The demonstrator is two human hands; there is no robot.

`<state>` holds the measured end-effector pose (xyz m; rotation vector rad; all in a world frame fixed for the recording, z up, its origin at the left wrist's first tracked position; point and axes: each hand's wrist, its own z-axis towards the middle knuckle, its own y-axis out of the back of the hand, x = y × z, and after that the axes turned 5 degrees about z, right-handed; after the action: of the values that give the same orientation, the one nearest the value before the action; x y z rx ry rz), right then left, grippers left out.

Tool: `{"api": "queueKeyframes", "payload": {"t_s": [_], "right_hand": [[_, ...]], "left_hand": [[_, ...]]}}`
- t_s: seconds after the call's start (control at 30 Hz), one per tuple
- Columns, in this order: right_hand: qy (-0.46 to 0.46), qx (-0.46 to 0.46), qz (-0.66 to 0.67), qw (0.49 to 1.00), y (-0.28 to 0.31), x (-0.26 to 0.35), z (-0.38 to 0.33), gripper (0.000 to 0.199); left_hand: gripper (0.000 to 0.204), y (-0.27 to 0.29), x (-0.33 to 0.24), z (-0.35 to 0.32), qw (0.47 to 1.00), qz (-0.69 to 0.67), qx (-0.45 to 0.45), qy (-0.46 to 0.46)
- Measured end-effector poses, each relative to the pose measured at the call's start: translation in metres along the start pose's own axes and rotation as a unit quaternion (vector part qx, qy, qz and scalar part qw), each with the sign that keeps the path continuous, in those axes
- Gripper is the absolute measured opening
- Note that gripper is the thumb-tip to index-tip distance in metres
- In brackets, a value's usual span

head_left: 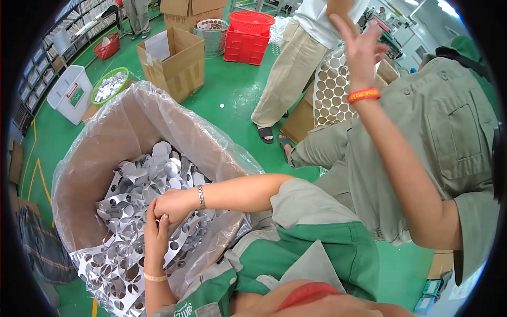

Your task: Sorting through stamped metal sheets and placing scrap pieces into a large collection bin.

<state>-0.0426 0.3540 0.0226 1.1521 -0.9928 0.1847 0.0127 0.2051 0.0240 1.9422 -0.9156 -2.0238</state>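
My left hand (155, 232), with a pale yellow wristband, and my right hand (177, 205), with a metal bracelet or watch, meet above a big lined carton (87, 182). The fingers of both are closed and overlap; what lies between them, if anything, is hidden. Under the hands is a heap of silvery discs (161, 149), mixed with punched sheet scrap (124, 274) full of round holes. Some of this scrap hangs over the carton's near edge. Clear plastic film (211, 140) covers the carton's rim.
Close on my right, a co-worker in grey-green raises a hand (362, 63) with an orange wristband. Another person (290, 68) stands ahead, near a perforated sheet (332, 87). Beyond the carton are a cardboard box (185, 68), red crate (244, 48), green basket (122, 79) and white bin (71, 92).
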Motion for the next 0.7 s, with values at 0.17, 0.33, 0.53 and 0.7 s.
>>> {"api": "queueKeyframes", "payload": {"t_s": [0.17,0.33,0.53,0.7], "right_hand": [[-0.002,0.003,-0.001,1.000,-0.0027,-0.0034,0.0014,0.016],[-0.003,0.003,0.003,1.000,-0.0026,-0.0034,0.0006,0.014],[-0.028,0.039,-0.006,0.999,-0.0020,-0.0044,0.0018,0.017],[-0.039,0.054,-0.012,0.998,0.0006,-0.0002,0.0028,0.020]], "left_hand": [[0.047,0.0010,-0.0040,-0.0006,1.000,-0.007,0.008,0.004],[0.047,0.0005,-0.0020,-0.0004,1.000,0.003,0.003,-0.008],[0.045,-0.0001,-0.0014,-0.0002,1.000,0.006,0.018,0.015],[0.046,0.0009,-0.0014,-0.0011,1.000,0.011,0.012,0.002]]}}
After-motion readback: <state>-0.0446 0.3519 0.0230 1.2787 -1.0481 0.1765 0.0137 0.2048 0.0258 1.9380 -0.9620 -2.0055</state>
